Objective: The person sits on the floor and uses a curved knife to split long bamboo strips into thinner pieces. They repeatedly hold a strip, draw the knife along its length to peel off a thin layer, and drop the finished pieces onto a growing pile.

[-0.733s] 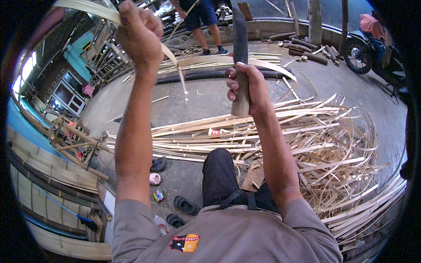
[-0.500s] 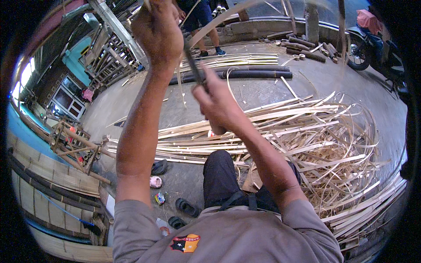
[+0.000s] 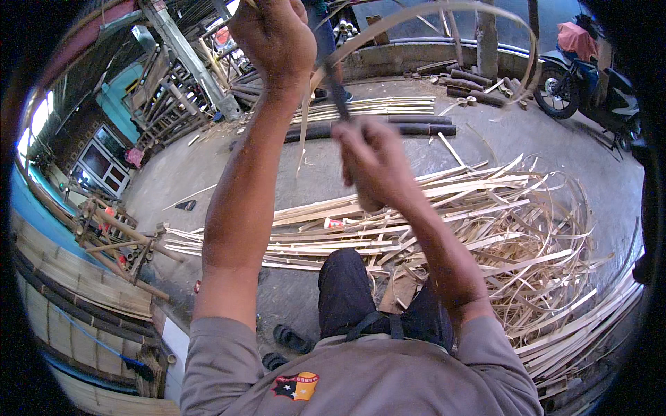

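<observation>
High up in front of me, my left hand [image 3: 274,45] is closed in a fist around a bamboo strip. My right hand [image 3: 378,163], a little lower and to the right, grips a knife by its handle; the dark blade [image 3: 337,93] points up toward my left fist and meets the strip. From the blade a pale peeled bamboo strip [image 3: 423,10] arcs up and over to the right, its end blurred. A thinner sliver [image 3: 304,132] hangs down beside my left forearm. The strip's upper part is cut off by the frame's top edge.
Long split bamboo strips and curled shavings [image 3: 527,243] heap up before me and to the right. Beyond lie dark bamboo poles [image 3: 416,126] and a bundle of pale strips [image 3: 388,106]. A motorcycle [image 3: 590,90] stands far right; sandals [image 3: 293,338] lie near my leg.
Both hands and the knife have shifted right in the view, and the peeled strip now bends in a fuller arc. Another person's legs beyond are now mostly hidden behind my left hand and the knife.
</observation>
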`<control>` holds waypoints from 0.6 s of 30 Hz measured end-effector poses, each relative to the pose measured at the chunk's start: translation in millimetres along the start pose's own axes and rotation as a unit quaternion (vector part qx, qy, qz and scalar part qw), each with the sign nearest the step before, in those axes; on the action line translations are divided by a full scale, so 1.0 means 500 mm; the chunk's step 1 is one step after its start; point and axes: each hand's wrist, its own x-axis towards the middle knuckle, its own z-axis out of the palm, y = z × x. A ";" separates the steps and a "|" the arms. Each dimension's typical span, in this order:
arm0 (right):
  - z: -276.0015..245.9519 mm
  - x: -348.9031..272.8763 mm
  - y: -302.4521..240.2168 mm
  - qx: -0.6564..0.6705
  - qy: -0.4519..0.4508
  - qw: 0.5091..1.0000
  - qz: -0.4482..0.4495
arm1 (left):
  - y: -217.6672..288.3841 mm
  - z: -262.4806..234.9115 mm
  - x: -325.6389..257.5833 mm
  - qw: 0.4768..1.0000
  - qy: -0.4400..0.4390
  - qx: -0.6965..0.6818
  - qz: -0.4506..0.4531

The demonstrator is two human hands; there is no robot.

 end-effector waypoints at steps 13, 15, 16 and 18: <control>0.013 0.040 0.187 -0.093 -0.069 0.990 0.076 | 0.025 0.001 0.006 0.999 0.019 0.034 0.032; 0.011 0.053 0.178 -0.065 -0.089 0.993 0.053 | 0.022 -0.003 0.003 0.999 0.014 0.042 0.026; 0.015 0.056 0.169 -0.021 -0.090 0.995 0.040 | 0.019 0.000 -0.005 0.997 0.046 0.052 0.020; 0.032 0.082 0.152 -0.007 -0.101 0.995 0.024 | 0.019 0.003 -0.015 0.998 0.044 0.032 -0.008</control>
